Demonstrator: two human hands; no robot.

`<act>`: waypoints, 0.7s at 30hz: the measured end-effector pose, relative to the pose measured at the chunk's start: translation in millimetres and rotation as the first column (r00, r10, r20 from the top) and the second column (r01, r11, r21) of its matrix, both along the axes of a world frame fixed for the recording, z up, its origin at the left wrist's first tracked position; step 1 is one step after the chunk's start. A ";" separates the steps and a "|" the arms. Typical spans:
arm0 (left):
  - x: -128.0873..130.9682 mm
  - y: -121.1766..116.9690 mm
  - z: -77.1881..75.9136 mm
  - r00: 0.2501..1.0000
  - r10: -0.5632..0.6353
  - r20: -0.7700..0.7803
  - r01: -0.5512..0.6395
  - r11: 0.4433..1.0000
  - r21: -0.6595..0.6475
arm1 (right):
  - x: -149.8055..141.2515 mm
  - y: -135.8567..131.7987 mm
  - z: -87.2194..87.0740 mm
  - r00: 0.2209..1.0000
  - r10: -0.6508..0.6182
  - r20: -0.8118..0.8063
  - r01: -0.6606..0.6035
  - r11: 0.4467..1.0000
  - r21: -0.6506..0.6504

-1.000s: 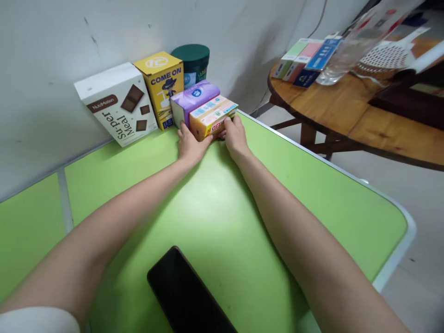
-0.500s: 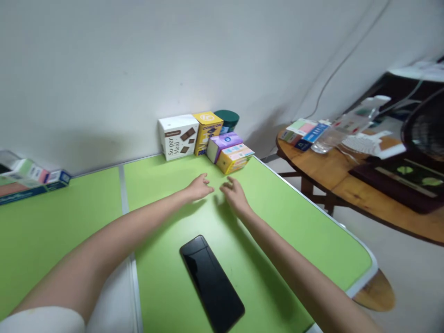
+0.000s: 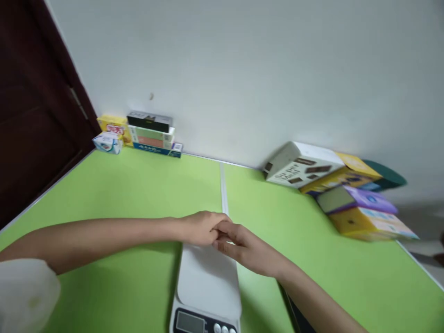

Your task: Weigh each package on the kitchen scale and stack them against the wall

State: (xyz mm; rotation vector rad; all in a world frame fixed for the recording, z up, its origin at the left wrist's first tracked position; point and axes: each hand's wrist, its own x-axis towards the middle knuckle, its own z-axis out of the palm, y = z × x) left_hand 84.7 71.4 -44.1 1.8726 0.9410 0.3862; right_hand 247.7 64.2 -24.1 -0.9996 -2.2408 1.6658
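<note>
My left hand [image 3: 201, 227] and my right hand [image 3: 244, 247] meet above the far end of a white kitchen scale [image 3: 208, 282]. The left fingers are curled in. The right fingers close over the left fingertips, thumb below, and whatever lies between them, if anything, is hidden. At the scale's near end are a dark display and several round buttons, cut off by the frame's bottom edge. A black phone [image 3: 296, 314] lies to the right of the scale, partly under my right forearm.
Along the wall on the left stand a yellow box [image 3: 113, 121], a small white-and-blue box [image 3: 107, 142] and a stack of flat boxes [image 3: 152, 134]. A white chocolate-picture box [image 3: 305, 164], yellow boxes, a purple box [image 3: 369, 199] and a dark green lid [image 3: 388, 173] sit on the right.
The view has swung left, bringing the scale and the door into sight. My hands, earlier apart with fingers loosely open near the boxes, have come together above the scale.
</note>
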 end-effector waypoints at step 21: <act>-233.0 85.8 -28.2 0.625 0.701 0.342 -0.779 0.584 0.227 | -209.3 159.7 -21.7 0.866 -0.420 -0.273 0.494 0.804 0.331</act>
